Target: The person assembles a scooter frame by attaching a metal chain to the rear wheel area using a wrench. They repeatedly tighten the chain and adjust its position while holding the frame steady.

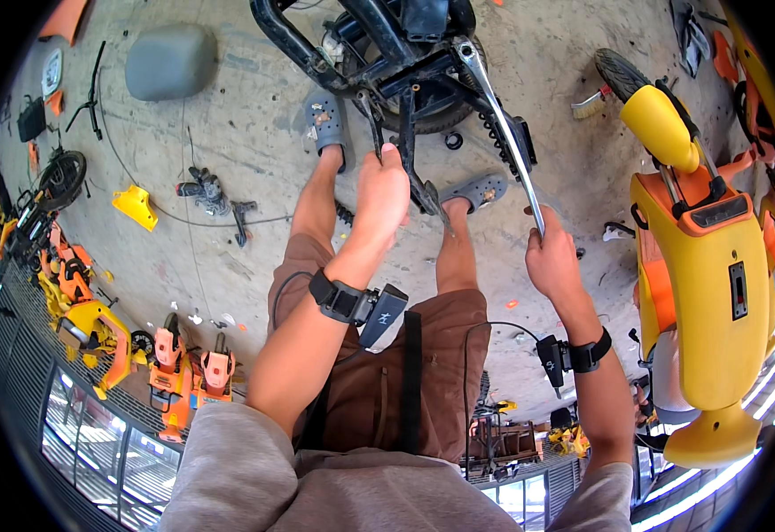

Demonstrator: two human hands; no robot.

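Note:
A black vehicle frame (pixel 379 35) with a dark wheel under it stands at the top of the head view. My left hand (pixel 383 195) is closed around a slim dark metal tool (pixel 372 124), whose upper end meets the frame's lower part. In my right hand (pixel 551 253) is the lower end of a long chrome wrench (pixel 504 129). Its round head lies at the frame's right side, and its shaft slants down to my fist. A black bracket-like leg (pixel 410 146) hangs from the frame between my hands. What the wrench head sits on is hidden.
A yellow scooter (pixel 707 266) stands close on the right. On the concrete floor to the left lie a grey seat (pixel 171 62), a yellow panel (pixel 136 207) and dark parts (pixel 206 191) with a cable. A brush (pixel 590 104) lies at upper right. Orange scooters (pixel 168 372) stand at lower left.

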